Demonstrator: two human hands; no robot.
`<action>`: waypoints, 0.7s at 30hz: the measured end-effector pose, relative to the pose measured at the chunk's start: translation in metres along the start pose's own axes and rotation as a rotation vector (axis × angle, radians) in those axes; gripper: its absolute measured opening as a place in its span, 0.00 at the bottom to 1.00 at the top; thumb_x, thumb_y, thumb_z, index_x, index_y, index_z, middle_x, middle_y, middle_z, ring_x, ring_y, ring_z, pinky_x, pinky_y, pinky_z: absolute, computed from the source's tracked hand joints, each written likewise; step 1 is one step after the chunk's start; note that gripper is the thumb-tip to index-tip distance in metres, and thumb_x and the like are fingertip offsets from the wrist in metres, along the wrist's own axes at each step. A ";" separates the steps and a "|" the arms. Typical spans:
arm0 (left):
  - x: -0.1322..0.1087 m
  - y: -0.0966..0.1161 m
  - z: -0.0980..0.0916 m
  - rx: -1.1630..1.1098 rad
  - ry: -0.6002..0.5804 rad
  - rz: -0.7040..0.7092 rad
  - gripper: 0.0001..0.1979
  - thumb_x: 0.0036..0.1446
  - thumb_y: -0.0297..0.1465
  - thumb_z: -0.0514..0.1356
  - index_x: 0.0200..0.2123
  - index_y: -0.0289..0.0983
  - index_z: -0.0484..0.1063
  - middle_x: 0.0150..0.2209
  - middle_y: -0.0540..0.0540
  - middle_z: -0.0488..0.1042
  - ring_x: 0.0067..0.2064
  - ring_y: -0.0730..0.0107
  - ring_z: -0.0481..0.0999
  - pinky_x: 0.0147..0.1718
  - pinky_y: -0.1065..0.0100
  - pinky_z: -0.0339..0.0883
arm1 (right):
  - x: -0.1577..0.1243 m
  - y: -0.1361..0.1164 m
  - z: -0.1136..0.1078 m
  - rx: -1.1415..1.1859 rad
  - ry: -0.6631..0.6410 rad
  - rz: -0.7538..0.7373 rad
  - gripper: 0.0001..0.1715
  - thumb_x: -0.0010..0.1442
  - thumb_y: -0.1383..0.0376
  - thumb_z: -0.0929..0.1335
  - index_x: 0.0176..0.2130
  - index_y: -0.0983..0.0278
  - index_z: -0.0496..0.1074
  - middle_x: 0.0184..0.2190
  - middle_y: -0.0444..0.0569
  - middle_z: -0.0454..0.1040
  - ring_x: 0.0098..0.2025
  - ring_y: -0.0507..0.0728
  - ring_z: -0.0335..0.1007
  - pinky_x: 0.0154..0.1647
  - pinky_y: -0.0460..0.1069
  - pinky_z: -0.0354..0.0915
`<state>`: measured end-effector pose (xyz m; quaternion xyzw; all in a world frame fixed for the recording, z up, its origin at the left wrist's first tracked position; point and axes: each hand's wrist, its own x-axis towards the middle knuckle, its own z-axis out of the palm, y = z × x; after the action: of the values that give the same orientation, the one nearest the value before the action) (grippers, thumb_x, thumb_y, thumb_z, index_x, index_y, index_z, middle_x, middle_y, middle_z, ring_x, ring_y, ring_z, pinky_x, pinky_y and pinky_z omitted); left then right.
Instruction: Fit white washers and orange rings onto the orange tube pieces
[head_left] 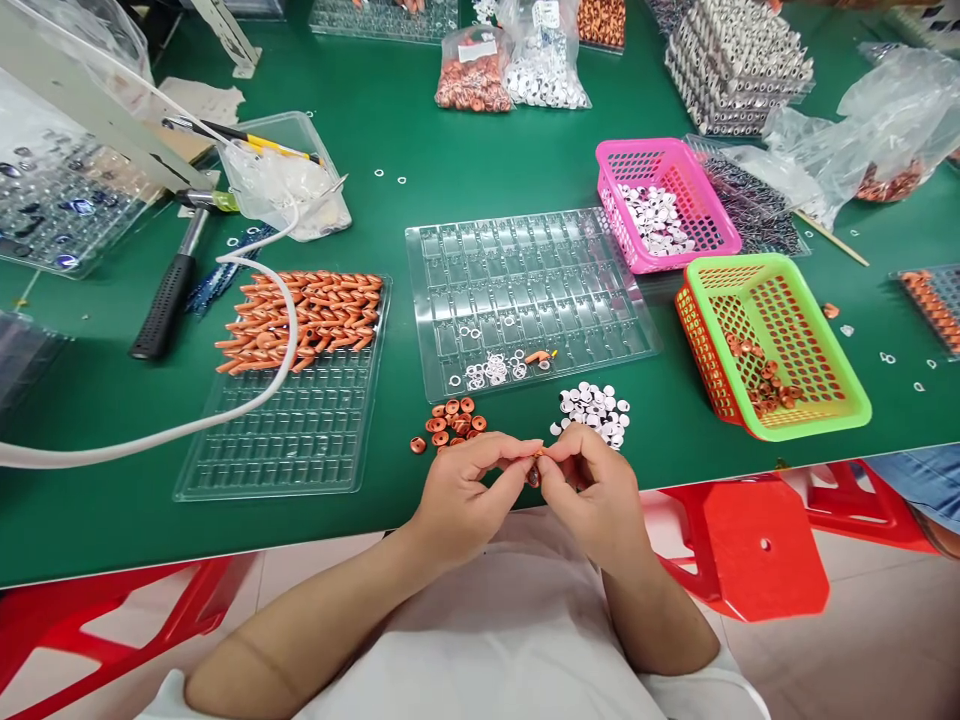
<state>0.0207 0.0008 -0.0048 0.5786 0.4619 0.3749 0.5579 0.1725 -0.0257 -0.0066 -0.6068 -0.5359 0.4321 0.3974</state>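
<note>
My left hand (474, 492) and my right hand (596, 492) meet at the table's front edge, thumbs and forefingers pinching one small copper-coloured part (535, 474) between them. Most of that part is hidden by the fingertips. Just beyond my left hand lie loose copper-coloured round caps (455, 420). White discs (596, 408) are heaped beyond my right hand. Farther back is a clear moulded tray (525, 290), with small white rings (496, 370) and a single copper-coloured piece (537, 357) on its near part.
Left, a clear tray (277, 430) bears stacked copper-coloured parts (307, 318), crossed by a white hose (289, 340). A hammer (169, 300) lies beyond. Right stand a pink basket (611, 205) of white discs and a green basket (825, 425) with copper-coloured caps. Red stools (765, 570) stand below.
</note>
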 end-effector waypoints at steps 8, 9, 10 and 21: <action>-0.001 0.000 0.001 -0.014 0.022 0.005 0.07 0.55 0.24 0.60 0.34 0.35 0.78 0.30 0.45 0.78 0.32 0.69 0.78 0.33 0.70 0.72 | 0.000 -0.005 0.001 0.058 -0.028 0.035 0.08 0.58 0.69 0.65 0.28 0.61 0.61 0.24 0.40 0.61 0.24 0.50 0.56 0.22 0.45 0.54; -0.001 -0.001 0.001 -0.007 0.030 0.014 0.07 0.54 0.23 0.60 0.34 0.35 0.78 0.29 0.45 0.78 0.31 0.69 0.77 0.32 0.70 0.71 | 0.000 -0.005 0.001 0.059 -0.030 0.032 0.08 0.58 0.70 0.65 0.28 0.61 0.61 0.24 0.40 0.60 0.24 0.49 0.55 0.23 0.45 0.53; -0.001 -0.001 0.001 -0.003 0.035 0.024 0.07 0.54 0.23 0.60 0.33 0.34 0.78 0.28 0.46 0.77 0.30 0.69 0.76 0.31 0.70 0.71 | -0.001 -0.005 0.001 0.061 -0.033 0.030 0.08 0.58 0.70 0.65 0.29 0.61 0.61 0.24 0.40 0.60 0.24 0.49 0.55 0.23 0.45 0.53; 0.001 -0.001 0.006 -0.086 0.099 -0.023 0.05 0.52 0.23 0.61 0.29 0.34 0.78 0.26 0.47 0.76 0.29 0.71 0.75 0.29 0.71 0.71 | -0.004 -0.006 0.005 -0.104 0.055 -0.181 0.07 0.59 0.72 0.64 0.32 0.61 0.62 0.28 0.42 0.61 0.30 0.52 0.60 0.29 0.47 0.58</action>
<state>0.0264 0.0003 -0.0069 0.5295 0.4790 0.4159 0.5632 0.1658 -0.0289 -0.0023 -0.5874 -0.5992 0.3491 0.4172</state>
